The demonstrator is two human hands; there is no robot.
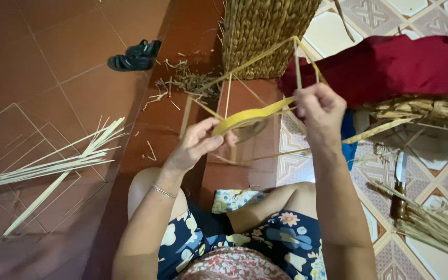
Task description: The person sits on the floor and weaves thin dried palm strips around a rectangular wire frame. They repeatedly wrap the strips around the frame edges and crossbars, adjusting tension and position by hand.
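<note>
I sit on the floor with a flat yellow leaf strip point(250, 115) stretched between both hands. My left hand point(199, 144) pinches its left end at thumb and fingers. My right hand point(321, 110) grips the strip's right end together with several thin pale strands point(297, 62) that loop upward and fan out to the left. Both hands hover above my knees, a little in front of a tall woven basket point(265, 31).
A bundle of long pale strips point(53, 166) lies on the red tiles at left, near a black sandal point(133, 57). Fibre scraps point(190, 83) litter the basket's foot. At right: red cloth point(390, 62), a dried-leaf pile point(416, 111), a knife point(400, 184), straw point(436, 228).
</note>
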